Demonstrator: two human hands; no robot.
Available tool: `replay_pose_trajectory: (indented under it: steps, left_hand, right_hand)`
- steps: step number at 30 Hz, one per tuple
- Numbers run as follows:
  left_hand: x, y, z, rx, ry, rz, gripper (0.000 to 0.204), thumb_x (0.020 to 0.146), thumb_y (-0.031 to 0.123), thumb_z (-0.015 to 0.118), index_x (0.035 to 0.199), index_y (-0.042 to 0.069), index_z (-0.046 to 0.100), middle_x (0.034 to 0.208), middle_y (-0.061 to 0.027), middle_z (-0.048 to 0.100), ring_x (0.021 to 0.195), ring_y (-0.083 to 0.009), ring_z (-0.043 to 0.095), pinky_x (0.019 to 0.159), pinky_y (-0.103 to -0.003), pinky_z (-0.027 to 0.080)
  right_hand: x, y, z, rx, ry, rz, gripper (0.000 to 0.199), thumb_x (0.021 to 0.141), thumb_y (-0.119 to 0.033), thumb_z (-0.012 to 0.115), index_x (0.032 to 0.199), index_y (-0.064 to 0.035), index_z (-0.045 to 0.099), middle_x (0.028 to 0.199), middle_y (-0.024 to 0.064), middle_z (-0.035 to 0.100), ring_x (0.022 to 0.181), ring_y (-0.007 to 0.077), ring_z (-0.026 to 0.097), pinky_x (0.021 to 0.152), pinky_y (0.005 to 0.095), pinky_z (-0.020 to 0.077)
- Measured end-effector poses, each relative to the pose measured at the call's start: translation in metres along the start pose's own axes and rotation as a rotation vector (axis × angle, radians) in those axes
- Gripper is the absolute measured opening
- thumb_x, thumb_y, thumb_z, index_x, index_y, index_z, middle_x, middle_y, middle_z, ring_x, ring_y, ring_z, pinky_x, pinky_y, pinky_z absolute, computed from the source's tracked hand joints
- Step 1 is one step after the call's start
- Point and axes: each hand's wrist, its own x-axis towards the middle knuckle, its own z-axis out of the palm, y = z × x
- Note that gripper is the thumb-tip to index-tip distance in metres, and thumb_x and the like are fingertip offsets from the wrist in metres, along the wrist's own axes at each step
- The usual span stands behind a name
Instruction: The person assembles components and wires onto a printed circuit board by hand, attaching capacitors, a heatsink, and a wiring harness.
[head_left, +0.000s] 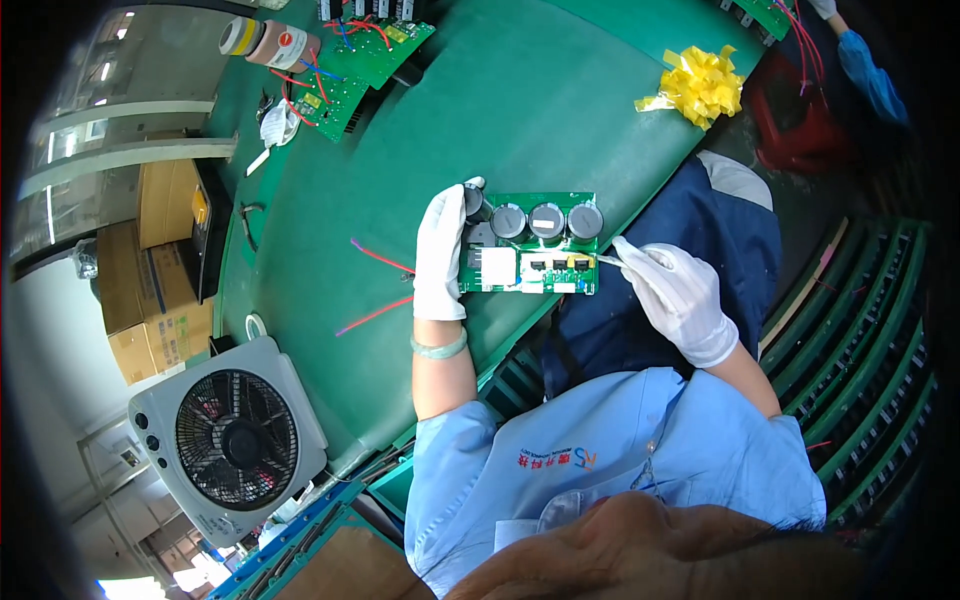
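Note:
A green circuit board [530,246] is held over the front edge of the green table. It carries a row of large black round capacitors [547,221], a white square block and several small black parts. My left hand [440,260], in a white glove, grips the board's left edge, with fingers partly hidden beside the leftmost capacitor. My right hand [682,302], also gloved in white, pinches a thin, pale, pointed tool [608,261]; its tip meets the board's right edge near a yellow part. Its exact kind is unclear. Red wires [380,257] stick out left of my left hand.
More wired circuit boards [375,65] and a brown bottle [280,46] stand at the back left. A yellow bundle of tape strips [703,87] hangs at the table's right edge. A fan [240,440] stands at the left; slatted green racking [860,340] is at the right.

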Motion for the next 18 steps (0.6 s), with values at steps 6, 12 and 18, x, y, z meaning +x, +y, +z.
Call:
replay_pose_trajectory:
  steps: [6,12,18]
  left_hand:
    - [-0.005,0.005,0.003,-0.007,-0.011,0.022,0.029,0.093,0.024,0.052,0.109,0.0,0.059,0.102,-0.0015,0.06,0.081,-0.0053,0.049,0.078,-0.021,0.041]
    - [-0.016,0.02,0.016,0.105,-0.013,0.174,0.027,0.093,0.018,0.05,0.113,0.001,0.058,0.081,0.0044,0.052,0.072,-0.0025,0.043,0.068,-0.016,0.037]
    - [-0.018,0.022,0.019,0.141,0.009,0.192,0.028,0.093,0.014,0.046,0.114,-0.001,0.057,0.078,0.0052,0.048,0.065,-0.0013,0.036,0.062,-0.014,0.032]
  right_hand:
    - [-0.006,-0.008,0.015,-0.247,0.02,-0.057,0.042,0.073,-0.004,0.065,0.114,-0.0021,0.061,0.085,0.007,0.062,0.073,0.0159,0.061,0.051,0.0256,0.0451]
    - [-0.003,-0.001,0.022,-0.056,0.027,-0.052,0.035,0.074,-0.005,0.065,0.109,-0.0024,0.063,0.084,0.0065,0.062,0.071,0.0176,0.061,0.052,0.027,0.0462]
    - [-0.005,0.002,0.023,-0.128,0.031,-0.088,0.034,0.074,-0.006,0.063,0.108,-0.0034,0.064,0.084,0.0064,0.061,0.071,0.0182,0.06,0.052,0.0284,0.0466]
